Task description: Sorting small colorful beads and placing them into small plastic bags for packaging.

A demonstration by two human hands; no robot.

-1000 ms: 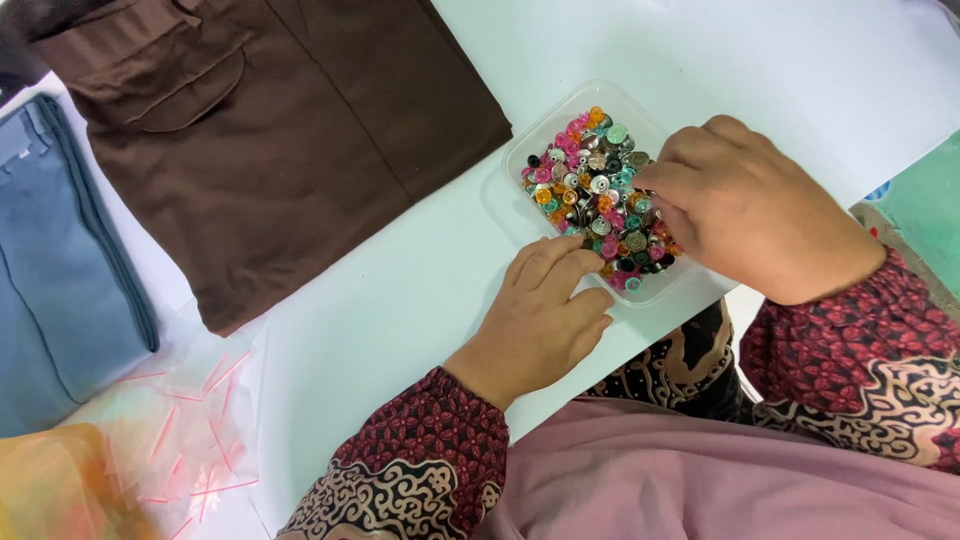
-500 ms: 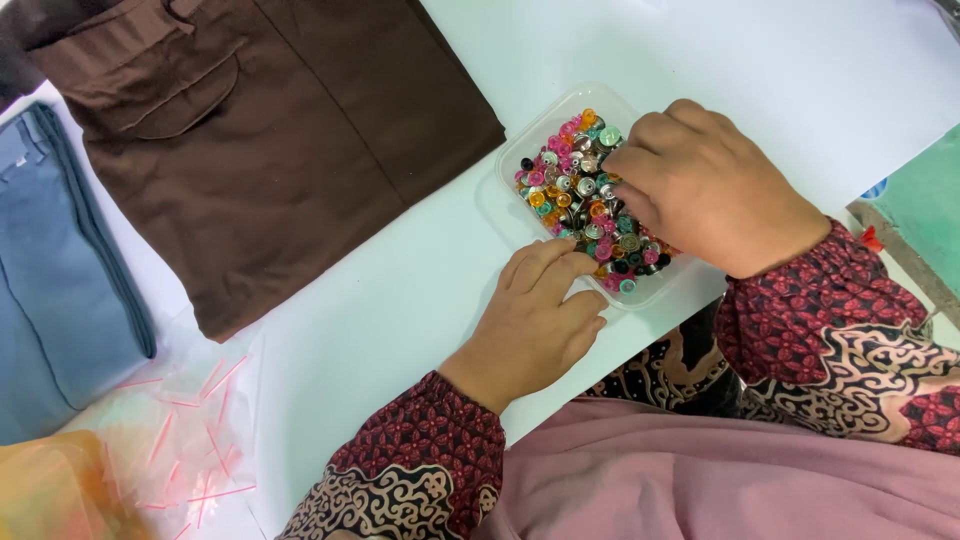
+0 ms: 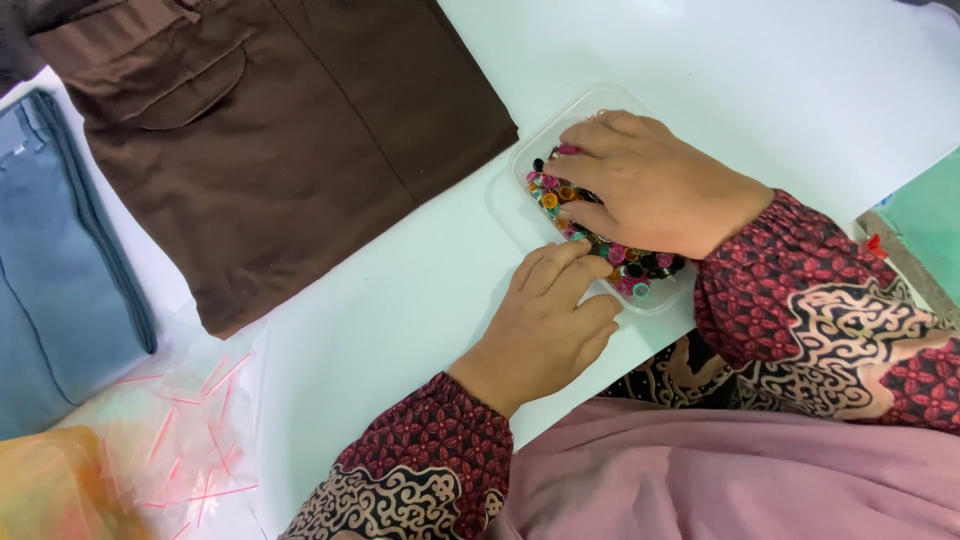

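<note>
Right hand (image 3: 660, 185): lies palm down across the clear plastic tray (image 3: 575, 108), fingers curled into the heap of small coloured beads (image 3: 560, 195). Fingertips are buried among the beads; whether they pinch one cannot be told. The hand covers most of the tray's middle and right part.

Left hand (image 3: 545, 320): rests on the white table (image 3: 760, 70) just below the tray's near left edge, fingers loosely bent, holding nothing. Its fingertips touch or nearly touch the tray's rim; exact contact cannot be told.

Tray: shallow, transparent, rounded corners, set at a slant on the table, right of centre in the view. Beads inside are mixed pink, orange, teal, black and yellow, showing along the left side and near edge of the tray, beside the right hand.

Sleeves: both arms wear dark red patterned sleeves (image 3: 420, 460) with black and cream scroll motifs. A pink cloth (image 3: 720, 480) covers the person's lap at the bottom edge.

Further out: a folded brown garment (image 3: 290, 130) with a flap pocket lies on the table to the left of the tray, its corner near the tray but apart from it. A folded blue garment (image 3: 55, 270) lies at the far left, beside the brown one. A clear plastic bag (image 3: 190, 440) holding thin pink plastic strips sits at lower left. An orange translucent object (image 3: 45, 495) fills the bottom left corner. A green surface (image 3: 930, 220) shows at the right edge.
</note>
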